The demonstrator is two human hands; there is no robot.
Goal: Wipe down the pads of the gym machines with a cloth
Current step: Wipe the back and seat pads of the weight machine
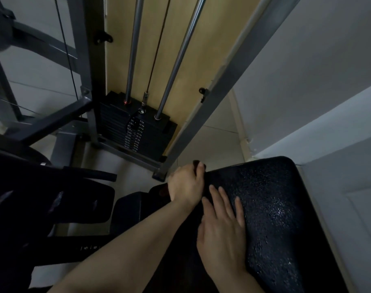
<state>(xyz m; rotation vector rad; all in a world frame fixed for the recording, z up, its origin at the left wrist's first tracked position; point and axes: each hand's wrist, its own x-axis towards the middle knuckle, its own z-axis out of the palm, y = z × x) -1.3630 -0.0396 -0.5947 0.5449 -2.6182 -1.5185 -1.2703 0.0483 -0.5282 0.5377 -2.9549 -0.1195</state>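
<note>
The black pad [271, 208] fills the lower right of the frame, its long axis running from the bottom edge up toward the centre. The right hand [222, 227] lies flat on the pad's left margin, fingers straight and slightly spread. The left hand [185, 182], just above it, curls over the pad's upper-left corner, pinching something dark there — whether that is the cloth cannot be told. The unwiped surface lies to the right of both hands — the right hand is nearer to it.
</note>
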